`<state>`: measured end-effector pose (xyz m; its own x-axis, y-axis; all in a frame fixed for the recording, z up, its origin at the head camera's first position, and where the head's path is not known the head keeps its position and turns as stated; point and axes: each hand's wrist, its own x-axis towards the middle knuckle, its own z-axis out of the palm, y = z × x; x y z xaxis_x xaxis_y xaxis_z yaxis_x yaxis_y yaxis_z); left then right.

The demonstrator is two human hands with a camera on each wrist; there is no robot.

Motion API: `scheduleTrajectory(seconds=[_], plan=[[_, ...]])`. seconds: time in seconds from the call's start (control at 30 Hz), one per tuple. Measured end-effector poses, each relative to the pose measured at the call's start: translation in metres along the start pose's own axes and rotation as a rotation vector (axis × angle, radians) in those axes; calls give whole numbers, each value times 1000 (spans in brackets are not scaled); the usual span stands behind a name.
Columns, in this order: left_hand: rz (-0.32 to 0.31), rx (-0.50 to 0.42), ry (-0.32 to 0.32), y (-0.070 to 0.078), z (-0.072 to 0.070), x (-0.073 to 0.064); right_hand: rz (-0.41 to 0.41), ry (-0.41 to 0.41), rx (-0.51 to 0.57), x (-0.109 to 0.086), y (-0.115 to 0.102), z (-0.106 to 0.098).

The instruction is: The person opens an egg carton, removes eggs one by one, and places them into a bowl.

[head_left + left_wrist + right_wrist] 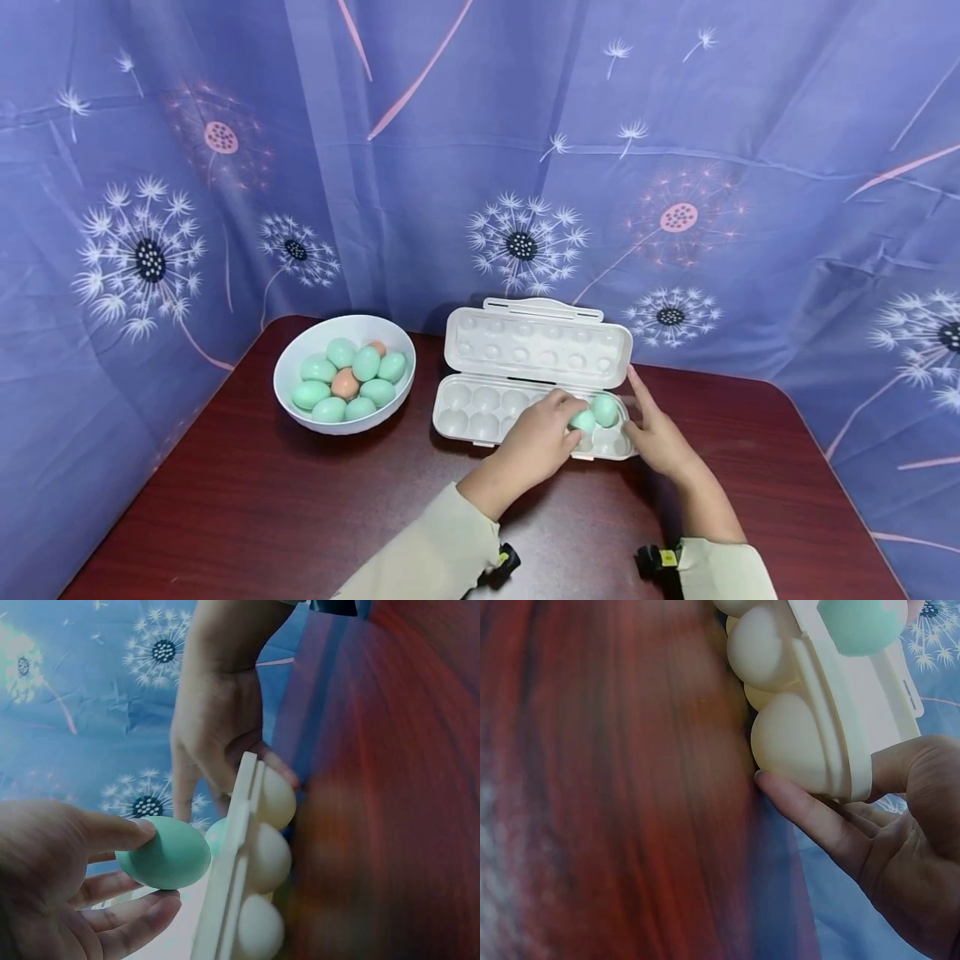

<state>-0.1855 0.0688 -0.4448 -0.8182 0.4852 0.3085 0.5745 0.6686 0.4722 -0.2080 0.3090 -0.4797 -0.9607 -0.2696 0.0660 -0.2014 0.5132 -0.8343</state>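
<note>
My left hand [534,437] pinches a pale green egg [171,855] between thumb and fingers, just over the front row of a white egg carton [484,398]. The carton lies with its lid [536,343] raised at the back. Another green egg [604,410] sits in a back-row cup near the carton's right end. My right hand [663,437] grips that end, with the thumb at the rim and a finger [810,817] under the cups in the right wrist view. Cups beneath my left hand are partly hidden.
A white bowl [283,379] to the left of the carton holds several green eggs and a couple of brown eggs [345,384]. Everything stands on a dark red wooden table [315,517]. A blue dandelion-print curtain [420,208] hangs along the table's back and sides.
</note>
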Motion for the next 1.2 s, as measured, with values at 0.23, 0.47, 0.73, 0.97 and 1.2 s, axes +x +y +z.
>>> scheduleTrajectory(seconds=[0.23,0.47,0.73,0.97,1.2], plan=[[-20,-40,63,-9,-21,-9,-2,0,11,1,1,0],[-71,-124,159,-22,-47,-17,-17,6,4,0,1,0],[-110,-132,251,-45,-74,-26,-20,8,-4,0,0,1],[-181,-119,300,-69,-97,-33,-14,10,-15,0,-1,0],[-209,-99,337,-93,-116,-46,-19,13,-19,0,-1,2]])
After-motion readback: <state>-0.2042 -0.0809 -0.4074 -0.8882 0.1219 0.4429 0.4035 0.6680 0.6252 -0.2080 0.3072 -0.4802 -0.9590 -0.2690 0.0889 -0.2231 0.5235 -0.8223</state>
